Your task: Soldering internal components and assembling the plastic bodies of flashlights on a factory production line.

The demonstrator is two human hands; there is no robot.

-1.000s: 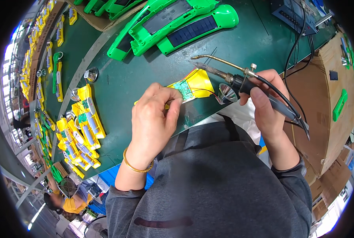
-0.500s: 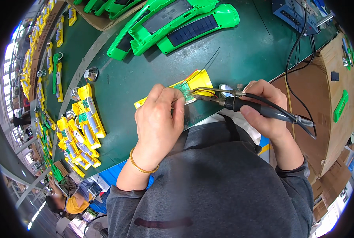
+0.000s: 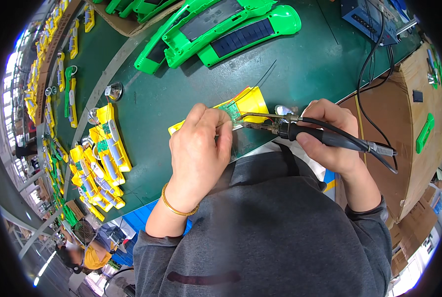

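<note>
A yellow plastic housing [image 3: 253,100] lies on the bench in front of me, with a small green circuit board [image 3: 231,109] and thin red and dark wires. My left hand [image 3: 200,148] covers its left part, thumb and fingertips pinched at the board; what they hold is hidden. In my right hand [image 3: 335,136] is a soldering iron [image 3: 292,131], its handle lying between thumb and fingers. A thin metal feed tube [image 3: 263,115] runs along the iron, and both tips point at the board's edge. Just past the iron sits a shiny round reflector [image 3: 283,110].
Yellow housings [image 3: 114,148] with boards and cells are piled on the left, near a lamp reflector [image 3: 114,92]. Green housings with dark panels [image 3: 243,37] lie at the back. A blue box [image 3: 369,22] with black cables stands back right, above cardboard [image 3: 379,143].
The soldering iron and my right hand have shifted very slightly. My left hand stays pinched at the board, almost still.
</note>
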